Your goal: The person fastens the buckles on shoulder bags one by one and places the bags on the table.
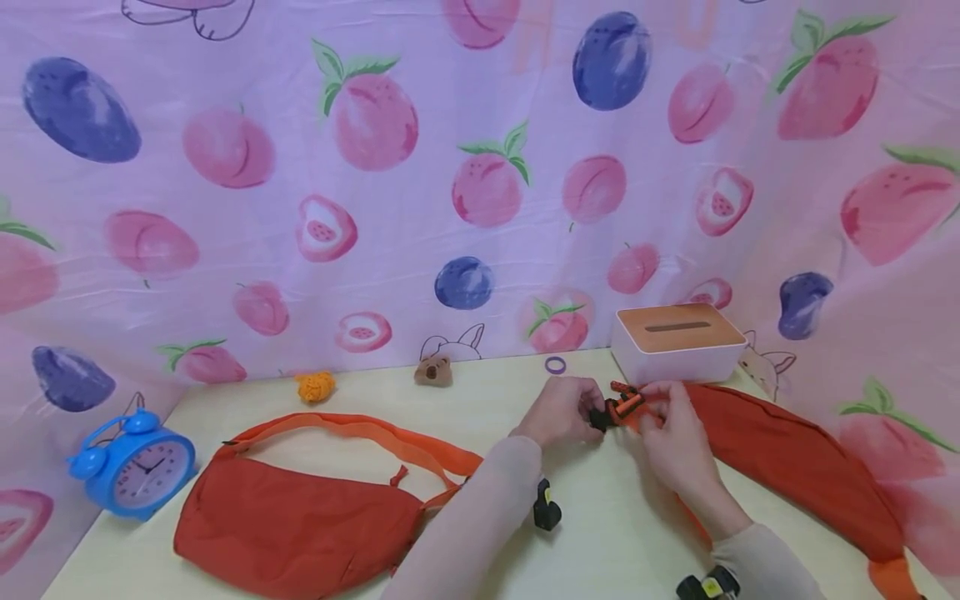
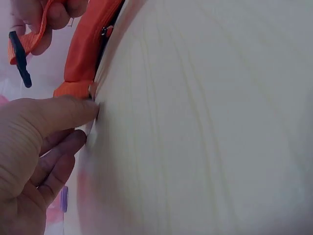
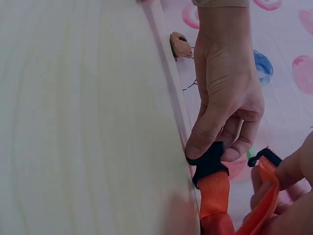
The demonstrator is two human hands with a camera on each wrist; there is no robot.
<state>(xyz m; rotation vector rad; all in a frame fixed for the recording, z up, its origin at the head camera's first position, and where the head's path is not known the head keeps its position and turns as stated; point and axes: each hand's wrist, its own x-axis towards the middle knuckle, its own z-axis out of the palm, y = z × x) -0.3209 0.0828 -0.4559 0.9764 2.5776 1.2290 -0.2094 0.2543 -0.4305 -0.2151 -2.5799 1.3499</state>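
Observation:
My left hand [image 1: 558, 414] pinches a black plastic buckle [image 3: 210, 165] between thumb and fingers. That buckle sits on a short orange webbing tab at the end of a red waist bag [image 1: 795, 467], which lies on the right of the table. Close beside it, my right hand [image 1: 681, 442] grips an orange strap [image 3: 266, 203]. A second black plastic piece [image 2: 20, 59] sticks out from this strap, apart from the buckle in the right wrist view. Another red waist bag [image 1: 300, 525] lies at the left, its orange strap looped behind it.
A blue alarm clock [image 1: 138, 467] stands at the far left. Along the back are an orange knitted ball [image 1: 315, 386], a small brown bear-like figure [image 1: 433, 372], a purple ring [image 1: 555, 365] and a white tissue box [image 1: 678, 354] with a wooden lid. Behind hangs a fruit-printed cloth [image 1: 405, 208].

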